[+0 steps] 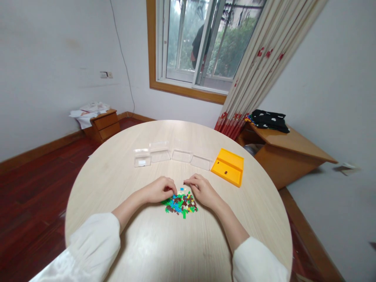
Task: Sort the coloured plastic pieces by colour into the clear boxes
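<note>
A loose pile of small building bricks [179, 203] in green, blue, brown, yellow and white lies on the round table [164, 250]. My left hand [162, 189] is at the pile's upper left edge, its fingers curled together; whatever they may grip is hidden. Above the pile on the right, my right hand [202, 189] pinches a small dark brown brick [184, 183] between its fingertips. One blue brick [182, 189] lies between the two hands. Two small dark bricks sit in the open yellow box [230, 172].
Clear plastic boxes stand in an arc beyond my hands: one with a white piece [142, 163], others at the middle [181, 156] and right [201, 161]. A wooden cabinet [282, 145] with black cloth is at right, a small drawer unit [105, 125] at left.
</note>
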`<state>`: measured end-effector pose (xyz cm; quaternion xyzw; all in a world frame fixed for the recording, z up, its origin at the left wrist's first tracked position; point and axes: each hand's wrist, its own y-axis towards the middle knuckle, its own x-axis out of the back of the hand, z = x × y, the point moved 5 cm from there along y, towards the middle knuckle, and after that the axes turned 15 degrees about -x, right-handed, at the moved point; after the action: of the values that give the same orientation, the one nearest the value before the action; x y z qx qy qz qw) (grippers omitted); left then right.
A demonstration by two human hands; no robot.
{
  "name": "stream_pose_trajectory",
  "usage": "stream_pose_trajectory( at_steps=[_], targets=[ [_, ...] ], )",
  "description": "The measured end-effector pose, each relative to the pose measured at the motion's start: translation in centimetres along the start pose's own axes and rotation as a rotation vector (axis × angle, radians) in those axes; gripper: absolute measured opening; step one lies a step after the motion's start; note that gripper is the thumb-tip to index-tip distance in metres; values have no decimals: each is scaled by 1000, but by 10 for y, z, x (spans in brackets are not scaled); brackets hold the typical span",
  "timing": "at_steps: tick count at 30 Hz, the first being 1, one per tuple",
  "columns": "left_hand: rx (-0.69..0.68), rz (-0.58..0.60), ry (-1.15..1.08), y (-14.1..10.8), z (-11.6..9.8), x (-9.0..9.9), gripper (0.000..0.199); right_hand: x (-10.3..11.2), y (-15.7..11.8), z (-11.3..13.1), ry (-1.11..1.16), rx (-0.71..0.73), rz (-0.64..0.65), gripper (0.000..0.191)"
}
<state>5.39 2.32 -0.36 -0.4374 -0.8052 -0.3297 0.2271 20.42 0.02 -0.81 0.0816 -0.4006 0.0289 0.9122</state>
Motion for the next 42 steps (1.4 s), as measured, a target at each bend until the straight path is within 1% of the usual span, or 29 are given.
stream_pose_trajectory(
  at_steps=[3,6,11,15,18,23,29,32,36,42],
  targets=[
    [0,36,65,-1,3,-1,27,0,0,1,12,10,-1,33],
    [31,33,151,-2,9,0,27,-2,0,0,15,13,1,32],
    [113,-79,247,-5,17,9,28,-1,0,-1,16,-15,-5,33],
    [166,-160,247,-5,16,13,28,0,1,-2,29,-27,-23,32],
    [197,-201,201,-4,15,14,28,-1,0,-1,49,-7,0,33],
    [202,-190,125,-4,15,10,26,-3,-2,4,55,24,59,35],
    [258,-244,212,-6,21,15,29,-6,-2,3,27,46,74,40],
    [248,-228,221,-7,23,13,30,-7,-2,2,18,33,74,35],
    [193,-186,207,-6,21,8,31,-7,-2,4,20,22,77,29],
    [166,-217,216,-5,20,9,30,-5,0,-1,9,-13,2,31]
  ],
)
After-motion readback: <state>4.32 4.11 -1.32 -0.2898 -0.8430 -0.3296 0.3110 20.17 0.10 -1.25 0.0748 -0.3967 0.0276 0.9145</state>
